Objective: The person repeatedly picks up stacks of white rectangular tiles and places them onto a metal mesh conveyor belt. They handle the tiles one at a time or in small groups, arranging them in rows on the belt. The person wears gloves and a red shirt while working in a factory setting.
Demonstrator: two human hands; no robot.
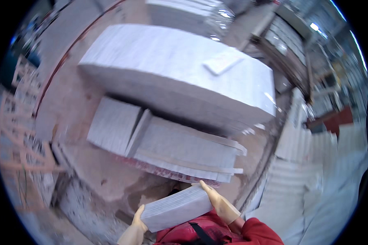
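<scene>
Both my hands wear pale rubber gloves and hold a small stack of white marble tiles close to my chest. My left hand grips its lower left corner. My right hand clasps its upper right end. The stack is tilted, its right end higher. Just beyond it lies a low pile of white tiles on a reddish pallet, with a square pile to its left.
A large tall block of stacked white tiles fills the middle, with a single loose tile on top. More white tile stacks stand at the right. Wooden crates line the left. The floor is stained concrete.
</scene>
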